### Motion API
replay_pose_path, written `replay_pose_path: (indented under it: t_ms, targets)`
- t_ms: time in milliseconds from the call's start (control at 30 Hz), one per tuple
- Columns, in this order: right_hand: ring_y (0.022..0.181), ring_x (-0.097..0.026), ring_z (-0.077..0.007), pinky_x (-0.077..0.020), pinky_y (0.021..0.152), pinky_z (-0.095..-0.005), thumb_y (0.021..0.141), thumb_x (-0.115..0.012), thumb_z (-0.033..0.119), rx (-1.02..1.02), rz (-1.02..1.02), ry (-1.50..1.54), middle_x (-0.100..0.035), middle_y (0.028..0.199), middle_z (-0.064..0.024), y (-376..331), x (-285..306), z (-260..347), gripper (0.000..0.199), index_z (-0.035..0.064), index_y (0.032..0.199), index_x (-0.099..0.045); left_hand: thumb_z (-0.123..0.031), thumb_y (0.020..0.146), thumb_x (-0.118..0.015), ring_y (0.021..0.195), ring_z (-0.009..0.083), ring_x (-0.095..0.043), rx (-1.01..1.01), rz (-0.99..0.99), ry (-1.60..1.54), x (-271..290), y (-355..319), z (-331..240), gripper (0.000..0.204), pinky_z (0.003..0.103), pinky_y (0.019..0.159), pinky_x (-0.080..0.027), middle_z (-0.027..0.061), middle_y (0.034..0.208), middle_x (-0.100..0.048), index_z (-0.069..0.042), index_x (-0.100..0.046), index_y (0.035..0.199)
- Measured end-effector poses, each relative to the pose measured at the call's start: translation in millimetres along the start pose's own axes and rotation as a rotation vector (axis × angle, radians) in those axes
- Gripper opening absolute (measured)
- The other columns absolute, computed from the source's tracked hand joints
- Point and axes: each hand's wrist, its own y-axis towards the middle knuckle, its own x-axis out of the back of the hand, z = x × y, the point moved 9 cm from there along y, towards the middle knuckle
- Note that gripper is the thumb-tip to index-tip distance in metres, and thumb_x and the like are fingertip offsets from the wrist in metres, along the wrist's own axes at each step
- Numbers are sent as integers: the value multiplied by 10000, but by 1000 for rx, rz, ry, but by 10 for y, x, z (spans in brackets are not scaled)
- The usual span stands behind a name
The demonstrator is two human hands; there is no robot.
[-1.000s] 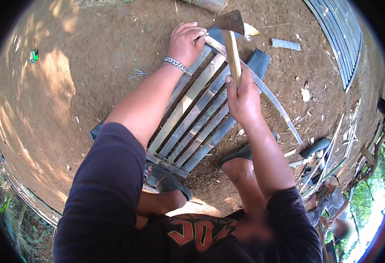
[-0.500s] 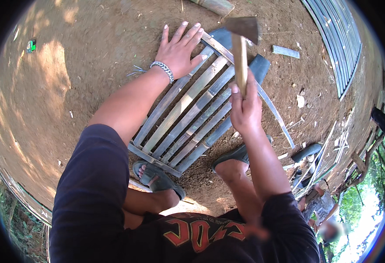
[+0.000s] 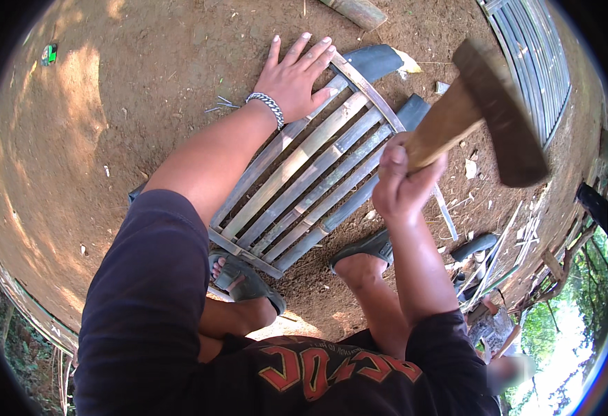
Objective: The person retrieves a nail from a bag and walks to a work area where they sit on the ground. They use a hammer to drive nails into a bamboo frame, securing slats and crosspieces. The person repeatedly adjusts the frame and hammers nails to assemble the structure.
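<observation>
Brown earth (image 3: pixel 158 118), one axe (image 3: pixel 496 109)

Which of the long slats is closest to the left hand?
The leftmost slat: its far end meets the left hand, while the other slats lie farther right, clear of that hand.

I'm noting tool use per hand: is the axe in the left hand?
No, the right hand grips the axe by its handle, while the left hand is spread at the edge of the slatted frame.
</observation>
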Motion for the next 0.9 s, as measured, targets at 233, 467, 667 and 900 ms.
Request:
replay_pose_path:
  t_ms: [233,467,667,900]
  targets:
    - [872,-713,-411,-561,692,-478,998,-574,96,-262,189,-237,-684,1003,-284,37,-195,-131,555,17,1492,-332,-544,988,-485,1557,250,-163,19,-10,-7,-13,-62,40,745,586,1251,-69,-31,1687,-214,-171,-286,1602]
    - [917,-703,-439,-548,773,-546,1005,-563,122,-258,247,-376,-677,1014,-280,-13,-322,-287,555,4,1493,-326,-543,988,-490,1557,248,-164,18,-3,-24,-3,-35,18,747,588,1253,-70,-37,1686,-212,-176,-280,1604]
    - [644,-639,-224,-519,563,-361,1023,-564,142,-95,-26,-64,-643,826,-140,162,-32,-10,487,-19,1445,-382,-545,987,-499,1556,246,-164,27,13,-12,-16,-35,48,745,589,1253,-78,-45,1688,-203,-188,-283,1604]
    - [857,-700,-484,-558,675,-516,1002,-552,127,-252,306,-425,-670,952,-318,-150,-491,-529,521,35,1475,-354,-573,999,-449,1562,245,-136,25,16,-30,-1,5,20,735,596,1252,-64,-46,1689,-197,-197,-276,1606]
